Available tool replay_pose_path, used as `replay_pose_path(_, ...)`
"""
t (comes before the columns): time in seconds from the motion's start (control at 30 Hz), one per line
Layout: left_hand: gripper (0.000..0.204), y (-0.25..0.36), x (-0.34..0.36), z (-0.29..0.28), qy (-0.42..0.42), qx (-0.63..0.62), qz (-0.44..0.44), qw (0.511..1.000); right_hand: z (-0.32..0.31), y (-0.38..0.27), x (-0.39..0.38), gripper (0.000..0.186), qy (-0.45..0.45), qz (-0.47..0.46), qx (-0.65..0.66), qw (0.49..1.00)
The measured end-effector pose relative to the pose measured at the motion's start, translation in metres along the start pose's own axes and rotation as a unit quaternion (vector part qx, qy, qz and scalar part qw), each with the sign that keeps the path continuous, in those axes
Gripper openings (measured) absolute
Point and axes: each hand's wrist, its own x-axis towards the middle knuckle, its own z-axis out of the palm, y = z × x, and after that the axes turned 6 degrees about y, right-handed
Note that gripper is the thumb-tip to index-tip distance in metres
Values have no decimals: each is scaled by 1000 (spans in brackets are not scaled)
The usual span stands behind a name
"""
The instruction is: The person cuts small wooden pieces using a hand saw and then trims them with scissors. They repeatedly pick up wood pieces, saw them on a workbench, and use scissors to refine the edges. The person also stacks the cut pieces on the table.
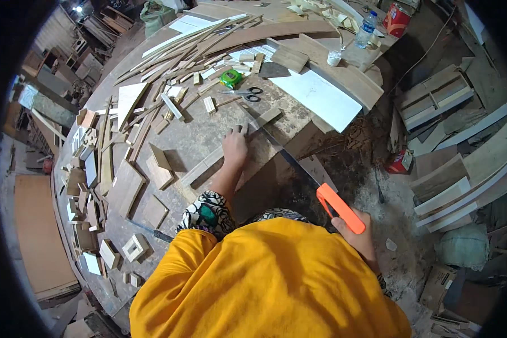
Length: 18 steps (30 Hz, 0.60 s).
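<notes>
My left hand (235,145) presses on a long, pale wooden strip (204,169) at the table's edge, its fingers curled over it near the saw. My right hand (352,231) grips the orange handle (339,204) of a handsaw, whose long blade (287,155) lies across the strip just right of my left fingers and reaches out over the edge. Above that are black-handled scissors (249,94) and a green tape measure (231,78). A small upright wooden piece (159,166) stands left of my left hand.
The cluttered table (125,293) carries loose strips, boards, a white panel (315,98), a small white cup (334,57) and a water bottle (367,29). To the right, the floor holds stacked boards (462,186), a red box (399,162) and a sack (462,248).
</notes>
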Motion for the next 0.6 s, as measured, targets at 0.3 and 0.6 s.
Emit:
replay_pose_path(0.3,43,17,22,-26,47,-44,24,998,-44,-14,34,34,8,11,77,997)
replay_pose_path(0.6,34,-37,62,-29,132,102,29,986,-23,-10,135,24,-96,23,286,953)
